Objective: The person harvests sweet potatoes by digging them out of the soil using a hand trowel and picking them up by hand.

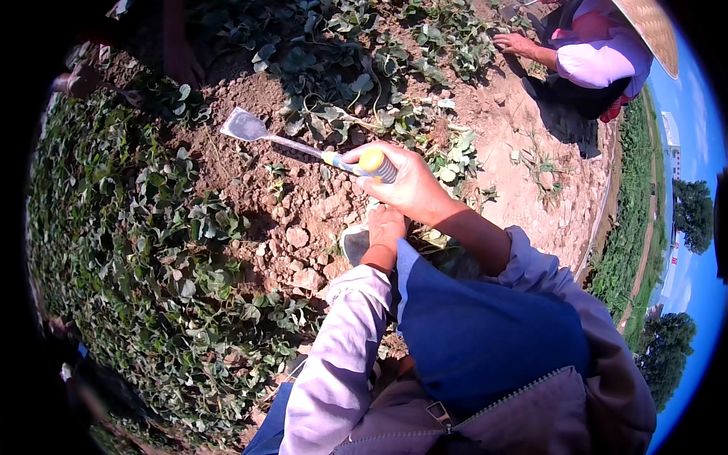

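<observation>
My right hand (412, 185) is closed around the blue and yellow handle of a hand spade (293, 146). Its flat metal blade (244, 125) points away to the upper left, over loose soil. Below my right wrist, my left hand (387, 226) is down beside a dark shoe with a pale rim (356, 244). Its fingertips are hidden, so I cannot tell whether it grips anything. Clods of dry earth (307, 278) lie by the shoe. Leafy low plants (341, 116) with exposed stems lie just beyond the spade.
A dense bed of green plants (142, 273) fills the left side. At the upper right, a person in a straw hat (654, 34) crouches, one hand (515, 44) at the plants. Another person's shaded hand (185, 68) reaches in at the upper left. Bare soil (529, 199) runs along the right.
</observation>
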